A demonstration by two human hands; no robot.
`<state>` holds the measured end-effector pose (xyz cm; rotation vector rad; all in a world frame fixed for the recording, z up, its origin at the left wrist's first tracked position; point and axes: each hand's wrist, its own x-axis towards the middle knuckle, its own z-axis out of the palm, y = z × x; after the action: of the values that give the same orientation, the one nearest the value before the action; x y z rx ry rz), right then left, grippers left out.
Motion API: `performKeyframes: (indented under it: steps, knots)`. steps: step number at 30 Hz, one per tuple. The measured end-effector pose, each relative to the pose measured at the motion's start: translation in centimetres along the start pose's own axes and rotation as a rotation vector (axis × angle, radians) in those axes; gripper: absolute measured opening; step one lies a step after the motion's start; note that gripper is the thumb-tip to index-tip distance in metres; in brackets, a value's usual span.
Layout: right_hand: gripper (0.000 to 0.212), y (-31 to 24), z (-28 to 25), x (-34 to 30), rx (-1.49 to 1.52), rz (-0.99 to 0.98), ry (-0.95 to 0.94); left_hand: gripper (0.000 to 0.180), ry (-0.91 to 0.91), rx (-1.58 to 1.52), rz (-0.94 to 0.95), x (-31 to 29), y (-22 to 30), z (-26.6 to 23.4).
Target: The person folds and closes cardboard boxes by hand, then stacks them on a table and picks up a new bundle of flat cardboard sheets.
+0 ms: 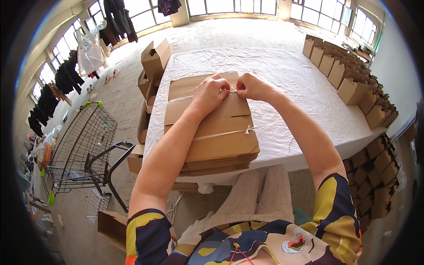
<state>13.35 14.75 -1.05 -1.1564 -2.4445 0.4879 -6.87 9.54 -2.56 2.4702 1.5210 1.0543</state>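
Observation:
A stack of flat brown cardboard boxes lies in front of me near the table's left front side. White string runs across its nearer part and is knotted near the right edge. A second string crosses the farther part. My left hand rests on the stack, its fingers pinched on that farther string. Beside it, at the stack's right edge, my right hand pinches the same string, and a short length of string shows between the two hands.
The table has a wrinkled white cloth. Rows of folded-up cardboard boxes line its right side, with more boxes piled below. Open boxes stand along the left edge. A wire shopping cart stands on the floor at left.

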Motion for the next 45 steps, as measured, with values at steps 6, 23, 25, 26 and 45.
performKeyframes:
  steps: [6,23,25,26,45]
  knots:
    - [0.012,-2.3,-0.3,-0.7,-0.268,-0.010,0.065,0.009,0.005,-0.013,-0.008,-0.1,-0.4,0.0]
    - [0.018,-3.3,0.6,-1.8,-0.432,-0.095,0.259,0.011,-0.033,-0.040,-0.053,-0.1,-0.3,0.2]
    - [0.018,-3.1,1.0,-1.9,-0.429,-0.068,0.290,0.012,-0.044,-0.046,-0.038,0.0,-0.4,0.1]
    - [0.018,-2.9,1.3,-1.8,-0.426,-0.066,0.307,0.012,-0.049,-0.049,-0.030,0.0,-0.4,0.0]
    - [0.014,-1.2,0.5,-4.1,0.127,0.049,0.291,0.011,-0.074,-0.040,-0.005,-0.6,0.4,-0.5]
